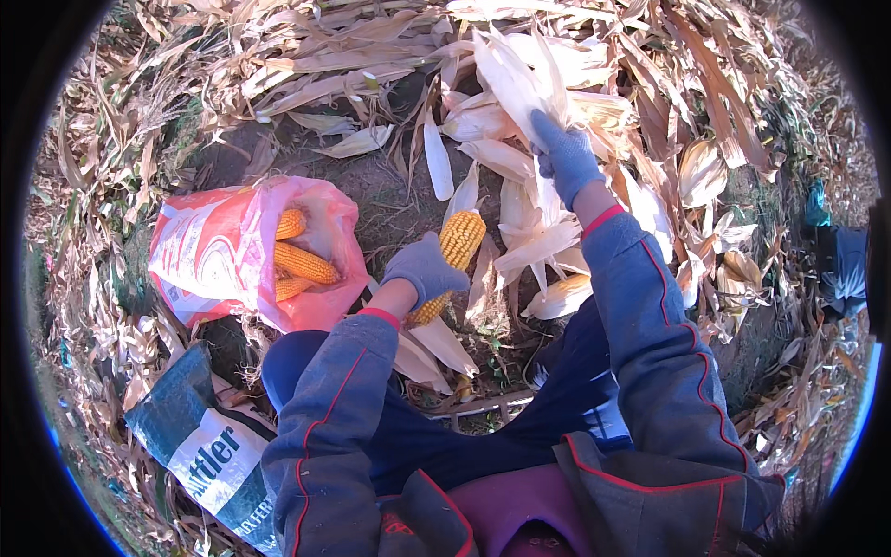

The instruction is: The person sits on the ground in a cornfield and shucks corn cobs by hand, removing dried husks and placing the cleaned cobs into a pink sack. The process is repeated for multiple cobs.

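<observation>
A bare yellow corn cob (461, 239) stands tilted in my left hand (427, 267), which wears a grey glove and is closed around the cob's middle. Farther off to the right, my gloved right hand (567, 158) is closed on pale, dry corn husks (513, 82) that stick out beyond its fingers. Whether an ear is inside those husks I cannot tell. Beneath and around that hand lies a heap of ears in their husks (483, 123). Left of my left hand, an open pink-and-white plastic sack (212, 243) lies on its side, with several husked cobs (306, 264) in its mouth.
A dark green and white sack (212, 455) lies flat by my left leg. Dry stalks and leaves (325, 56) cover the ground all round, with brown soil (367, 190) showing between the pink sack and the heap. Loose husks (444, 345) lie near my feet.
</observation>
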Action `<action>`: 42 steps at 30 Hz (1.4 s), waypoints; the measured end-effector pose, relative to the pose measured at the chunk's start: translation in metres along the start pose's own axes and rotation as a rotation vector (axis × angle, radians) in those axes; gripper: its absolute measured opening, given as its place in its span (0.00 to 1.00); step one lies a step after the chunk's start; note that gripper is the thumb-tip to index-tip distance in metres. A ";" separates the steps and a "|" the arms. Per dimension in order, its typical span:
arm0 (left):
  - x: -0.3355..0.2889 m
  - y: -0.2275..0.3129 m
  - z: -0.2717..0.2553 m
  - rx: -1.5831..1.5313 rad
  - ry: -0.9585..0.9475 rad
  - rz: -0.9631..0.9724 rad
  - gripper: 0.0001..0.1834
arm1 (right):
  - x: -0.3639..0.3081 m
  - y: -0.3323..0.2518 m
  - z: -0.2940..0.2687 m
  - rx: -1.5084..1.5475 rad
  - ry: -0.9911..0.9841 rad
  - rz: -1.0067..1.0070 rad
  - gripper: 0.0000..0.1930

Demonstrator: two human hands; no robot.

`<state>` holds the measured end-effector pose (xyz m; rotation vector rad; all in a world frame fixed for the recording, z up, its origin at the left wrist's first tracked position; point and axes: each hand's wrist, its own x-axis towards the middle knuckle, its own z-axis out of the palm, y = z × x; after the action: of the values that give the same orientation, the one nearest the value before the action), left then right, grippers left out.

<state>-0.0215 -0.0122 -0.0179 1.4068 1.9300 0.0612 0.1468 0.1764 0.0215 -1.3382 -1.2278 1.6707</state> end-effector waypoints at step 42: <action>0.019 -0.173 -0.119 -1.421 0.779 -0.435 0.28 | 0.022 0.053 -0.094 -1.080 -0.271 -0.017 0.19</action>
<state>-0.2321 -0.0217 -0.0176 -0.0488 1.8774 1.5843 0.2346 0.2030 -0.0389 -1.6662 -2.4865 1.1743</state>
